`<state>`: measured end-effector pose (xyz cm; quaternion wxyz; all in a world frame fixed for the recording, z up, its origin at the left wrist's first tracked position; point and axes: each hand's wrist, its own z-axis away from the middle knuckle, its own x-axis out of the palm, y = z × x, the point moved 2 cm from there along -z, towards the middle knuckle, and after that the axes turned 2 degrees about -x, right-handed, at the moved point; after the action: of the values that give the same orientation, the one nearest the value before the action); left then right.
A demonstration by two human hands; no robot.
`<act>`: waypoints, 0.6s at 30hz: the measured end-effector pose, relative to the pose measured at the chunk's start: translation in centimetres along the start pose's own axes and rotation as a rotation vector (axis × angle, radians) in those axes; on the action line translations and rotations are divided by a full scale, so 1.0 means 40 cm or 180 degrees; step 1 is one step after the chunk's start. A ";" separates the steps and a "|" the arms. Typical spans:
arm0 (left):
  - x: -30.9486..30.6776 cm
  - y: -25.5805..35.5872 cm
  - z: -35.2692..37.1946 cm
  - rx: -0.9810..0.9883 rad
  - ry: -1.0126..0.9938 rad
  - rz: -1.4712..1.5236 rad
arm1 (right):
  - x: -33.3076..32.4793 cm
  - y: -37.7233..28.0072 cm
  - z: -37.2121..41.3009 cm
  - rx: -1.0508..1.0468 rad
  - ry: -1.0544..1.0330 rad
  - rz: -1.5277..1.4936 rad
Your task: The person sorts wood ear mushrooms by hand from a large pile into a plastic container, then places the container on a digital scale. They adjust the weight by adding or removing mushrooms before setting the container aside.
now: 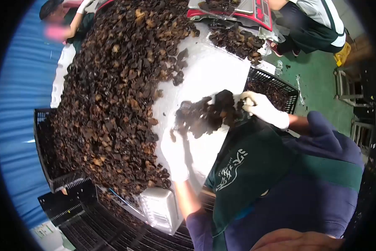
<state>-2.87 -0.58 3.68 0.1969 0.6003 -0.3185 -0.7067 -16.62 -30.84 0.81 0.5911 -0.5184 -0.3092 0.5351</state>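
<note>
My right hand, in a white glove, has its fingers curled in on dark wood ear mushrooms at the right end of a small heap. The heap lies on the white tabletop in front of my apron. Beside the heap's left end is my gloved left hand, its fingers washed out by glare. A small brown piece shows at its fingertips, and I cannot tell whether they grip it. Left of that hand spreads a large pile of wood ear mushrooms.
A black crate with mushrooms stands by my right arm; another black crate is at far left. Clear plastic tubs sit near my left forearm. A red scale stands at the far end. People work on both far sides.
</note>
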 end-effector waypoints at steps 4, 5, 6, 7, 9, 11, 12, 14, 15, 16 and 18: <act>0.131 0.107 -0.217 0.0879 -0.0470 -0.0403 | -0.070 0.053 0.003 0.0164 0.0720 -0.0514; 0.169 0.128 -0.265 0.1044 -0.0487 -0.0463 | -0.087 0.072 0.001 0.0225 0.0843 -0.0783; 0.204 0.153 -0.301 0.1206 -0.0505 -0.0520 | -0.101 0.114 -0.010 0.0067 0.0917 -0.1099; 0.227 0.190 -0.323 0.1240 -0.0508 -0.0517 | -0.109 0.111 -0.019 0.0072 0.0971 -0.1138; 0.251 0.262 -0.349 0.1412 -0.0244 -0.0805 | -0.115 0.101 -0.040 0.0065 0.1043 -0.1187; 0.269 0.264 -0.372 0.1447 -0.0129 -0.0576 | -0.120 0.095 -0.061 0.0140 0.1368 -0.1395; 0.273 0.263 -0.378 0.1448 -0.0013 -0.0350 | -0.123 0.100 -0.068 0.0149 0.1377 -0.1404; 0.189 0.289 -0.292 0.1659 0.0091 -0.0173 | -0.127 0.111 -0.084 -0.0120 0.1333 -0.1468; 0.139 0.289 -0.241 0.1648 0.0119 -0.0137 | -0.132 0.122 -0.085 -0.0245 0.1314 -0.1444; 0.074 0.282 -0.175 0.1370 0.0154 -0.0152 | -0.130 0.096 -0.075 -0.0294 0.1564 -0.1261; -0.053 0.218 -0.035 0.0706 0.0580 -0.0767 | -0.157 0.109 -0.066 -0.0606 0.1976 -0.0790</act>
<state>-1.98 -5.74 11.09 0.0716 0.7136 -0.3011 -0.6285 -17.03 -38.05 -2.84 0.6665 -0.6676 -0.2239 0.2447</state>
